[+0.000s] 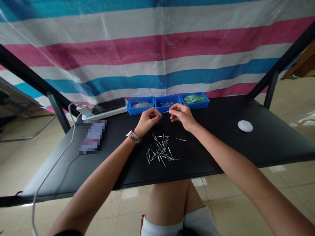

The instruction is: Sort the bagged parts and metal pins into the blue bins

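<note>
My left hand [147, 119] and my right hand [180, 115] meet above the black table [246, 147], both with fingers pinched. Between them they hold a thin metal pin [165, 112], one hand at each end. A woven band sits on my left wrist. Below the hands lies a loose pile of several similar metal pins [159, 150]. Just behind the hands stand three blue bins: the left bin [140, 105] with clear small parts, the middle bin [167, 103] with metal pins, the right bin [195, 99] with green parts.
A white round object [245, 126] lies at the table's right. A dark phone [108, 105] rests on a white power strip [98, 114] at the back left, with a grey cable running off the left edge. A blurred card [93, 141] lies left. A striped tarp hangs behind.
</note>
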`<state>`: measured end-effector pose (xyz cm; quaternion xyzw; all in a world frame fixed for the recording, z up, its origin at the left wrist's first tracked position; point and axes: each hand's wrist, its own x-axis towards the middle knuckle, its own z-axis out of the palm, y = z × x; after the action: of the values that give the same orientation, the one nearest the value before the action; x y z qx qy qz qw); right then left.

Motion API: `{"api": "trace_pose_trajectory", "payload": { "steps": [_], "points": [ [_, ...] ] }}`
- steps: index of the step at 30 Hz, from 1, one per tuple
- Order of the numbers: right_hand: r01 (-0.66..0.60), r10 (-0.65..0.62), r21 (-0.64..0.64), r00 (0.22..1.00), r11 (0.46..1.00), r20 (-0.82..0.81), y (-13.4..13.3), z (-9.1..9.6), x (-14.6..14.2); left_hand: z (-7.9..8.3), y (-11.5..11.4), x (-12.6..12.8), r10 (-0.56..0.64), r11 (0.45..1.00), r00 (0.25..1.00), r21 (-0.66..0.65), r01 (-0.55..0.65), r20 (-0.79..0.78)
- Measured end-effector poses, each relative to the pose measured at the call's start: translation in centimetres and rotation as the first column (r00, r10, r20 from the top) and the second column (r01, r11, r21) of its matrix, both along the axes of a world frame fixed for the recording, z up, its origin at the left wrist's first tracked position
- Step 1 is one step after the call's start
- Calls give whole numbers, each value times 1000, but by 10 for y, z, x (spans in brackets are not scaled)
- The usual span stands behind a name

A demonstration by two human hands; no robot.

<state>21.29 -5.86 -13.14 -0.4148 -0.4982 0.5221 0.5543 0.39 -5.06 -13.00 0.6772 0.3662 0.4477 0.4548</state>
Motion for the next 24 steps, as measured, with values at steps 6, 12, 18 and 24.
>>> {"api": "trace_pose_trajectory", "payload": {
  "steps": [6,12,18,24],
  "points": [
    [397,-425,281,904,874,47,23,-2,24,-6,6,-4,7,999,1000,-33,-7,-6],
    [249,-428,420,804,873,414,23,-9,29,-8,7,-5,16,999,1000,-41,-17,-19],
    [-264,4,344,798,901,602,-1,1,12,-7,8,-7,28,999,999,-19,-28,-15],
    [-621,349,110,568,776,745,-11,2,3,-9,10,-7,28,1000,1000,-1,-28,5]
  ]
}}
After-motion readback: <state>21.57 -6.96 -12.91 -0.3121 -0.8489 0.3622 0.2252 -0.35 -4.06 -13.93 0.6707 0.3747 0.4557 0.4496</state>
